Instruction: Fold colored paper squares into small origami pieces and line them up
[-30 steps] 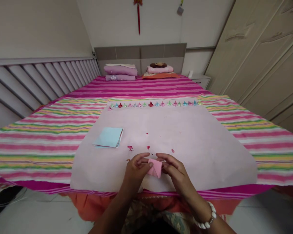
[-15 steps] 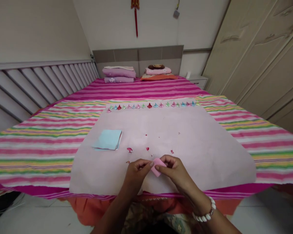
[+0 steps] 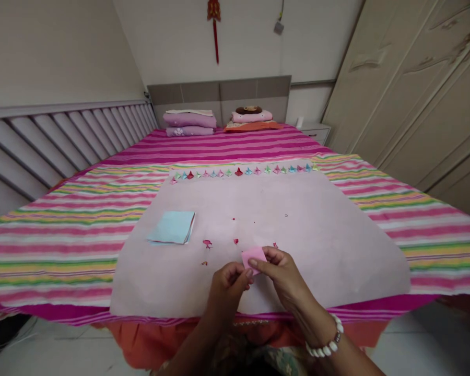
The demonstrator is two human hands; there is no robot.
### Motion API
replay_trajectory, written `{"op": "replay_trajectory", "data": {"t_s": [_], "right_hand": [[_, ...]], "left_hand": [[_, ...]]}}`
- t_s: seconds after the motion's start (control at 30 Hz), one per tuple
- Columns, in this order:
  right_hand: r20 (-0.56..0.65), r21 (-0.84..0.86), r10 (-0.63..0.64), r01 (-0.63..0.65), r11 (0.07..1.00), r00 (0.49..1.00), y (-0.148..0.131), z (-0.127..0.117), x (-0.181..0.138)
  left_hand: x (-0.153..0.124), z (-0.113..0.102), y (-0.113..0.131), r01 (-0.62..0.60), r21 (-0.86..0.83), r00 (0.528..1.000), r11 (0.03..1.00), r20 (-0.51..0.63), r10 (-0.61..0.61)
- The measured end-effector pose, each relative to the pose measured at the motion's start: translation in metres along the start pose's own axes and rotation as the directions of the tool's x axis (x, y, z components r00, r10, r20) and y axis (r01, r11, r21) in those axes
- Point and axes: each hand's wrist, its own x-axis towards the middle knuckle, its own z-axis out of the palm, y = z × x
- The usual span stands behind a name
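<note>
Both of my hands meet over the near edge of a pale pink sheet [image 3: 317, 235] spread on the striped bed. My right hand [image 3: 284, 274] pinches a small folded pink paper [image 3: 254, 255] between thumb and fingers. My left hand [image 3: 229, 284] is curled, its fingertips touching the paper's lower edge. A white bead bracelet [image 3: 325, 344] circles my right wrist.
A stack of light blue paper squares [image 3: 172, 227] lies to the left on the sheet. A row of several small folded paper pieces [image 3: 243, 171] lines the sheet's far edge. Tiny red scraps [image 3: 207, 243] dot the middle. Folded bedding [image 3: 190, 122] sits by the headboard; a wardrobe stands at right.
The pink paper has become smaller and more folded. My hands have shifted slightly, with the paper now raised above my fingertips.
</note>
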Motion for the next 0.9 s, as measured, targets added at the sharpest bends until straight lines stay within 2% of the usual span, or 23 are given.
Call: {"op": "replay_trajectory", "data": {"t_s": [0.1, 0.17, 0.27, 0.4, 0.47, 0.57, 0.63, 0.77, 0.9], "right_hand": [[0.021, 0.033, 0.011, -0.011, 0.999, 1.000, 0.006, 0.004, -0.004], [0.001, 0.019, -0.002, 0.002, 1.000, 1.000, 0.009, 0.003, -0.006], [-0.014, -0.084, -0.050, 0.049, 0.995, 0.999, 0.008, -0.004, -0.005], [0.053, -0.239, -0.079, 0.090, 0.967, 0.995, 0.004, -0.010, -0.004], [0.104, -0.284, -0.068, 0.095, 0.954, 0.992, 0.003, -0.009, -0.004], [0.157, -0.321, -0.049, 0.098, 0.942, 0.986, 0.002, -0.006, -0.006], [0.180, -0.335, -0.021, 0.082, 0.939, 0.983, 0.002, -0.005, -0.008], [0.196, -0.351, 0.046, 0.026, 0.936, 0.979, 0.005, -0.004, -0.009], [0.120, -0.337, 0.036, 0.006, 0.942, 0.992, 0.013, -0.003, -0.009]], "left_hand": [[-0.002, 0.005, -0.001, -0.030, -0.029, 0.998, 0.999, -0.059, 0.028], [-0.002, 0.005, -0.003, -0.025, -0.054, 0.999, 0.998, -0.038, 0.023], [0.003, -0.002, -0.004, -0.015, -0.072, 1.000, 0.997, -0.003, 0.015], [0.011, -0.016, 0.003, -0.147, -0.032, 0.984, 0.989, -0.104, 0.143], [0.013, -0.021, 0.010, -0.163, -0.040, 0.986, 0.986, -0.042, 0.161], [0.014, -0.022, 0.019, -0.101, -0.029, 0.986, 0.994, 0.131, 0.104], [0.014, -0.021, 0.021, -0.086, 0.007, 0.981, 0.996, 0.176, 0.083], [0.013, -0.017, 0.018, -0.099, 0.020, 0.992, 0.995, 0.087, 0.097], [0.014, -0.013, 0.015, -0.096, -0.074, 0.995, 0.993, 0.001, 0.097]]}}
